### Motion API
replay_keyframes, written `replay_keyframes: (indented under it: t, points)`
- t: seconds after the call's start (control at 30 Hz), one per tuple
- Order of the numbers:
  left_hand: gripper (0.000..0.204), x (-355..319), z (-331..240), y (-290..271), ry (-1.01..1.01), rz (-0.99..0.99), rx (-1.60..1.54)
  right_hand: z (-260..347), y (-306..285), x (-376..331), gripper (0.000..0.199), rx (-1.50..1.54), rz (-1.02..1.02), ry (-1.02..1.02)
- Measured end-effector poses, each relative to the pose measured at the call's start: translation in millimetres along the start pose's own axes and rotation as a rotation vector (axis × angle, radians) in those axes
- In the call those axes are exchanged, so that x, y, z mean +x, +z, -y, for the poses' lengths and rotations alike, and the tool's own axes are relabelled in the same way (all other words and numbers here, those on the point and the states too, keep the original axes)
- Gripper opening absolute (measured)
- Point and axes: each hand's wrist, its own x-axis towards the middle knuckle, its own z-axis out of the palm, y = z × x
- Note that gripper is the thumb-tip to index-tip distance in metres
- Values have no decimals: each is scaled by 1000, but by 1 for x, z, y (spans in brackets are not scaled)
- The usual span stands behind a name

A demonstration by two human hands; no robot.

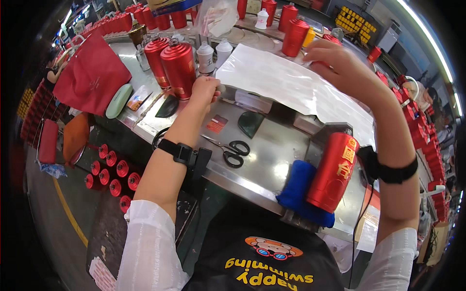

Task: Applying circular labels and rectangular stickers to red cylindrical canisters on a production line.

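My left hand (206,90) is closed, its fingers curled together beside the left corner of a white sheet (262,70). A small pale edge shows at its fingertips, too little to name. My right hand (335,60) is raised over the far right end of the sheet, fingers bent and apart, with red showing behind them. Two red bottles (179,68) stand just left of my left hand, with white bottles (205,57) behind it. Nearer to me, a red bottle with gold characters (335,169) lies tilted on a blue cloth (298,186).
Black-handled scissors (234,154), a dark green flat piece (250,124) and a small red card (217,124) lie on the metal table (272,160). A light green case (119,101) sits at the left. Red bottles (115,169) stand low at the left; more line the back.
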Motion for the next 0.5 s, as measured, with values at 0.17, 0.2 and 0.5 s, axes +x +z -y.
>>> replay_keyframes:
  t: [0.17,0.2,0.5]
  points:
    - [11,3,-1,3,142,27,34,-7,64,68,18,32,222,88]
    - [11,4,-1,3,141,25,32,-7,76,76,19,16,278,121]
    - [7,11,1,-2,152,86,7,-18,134,105,23,32,482,221]
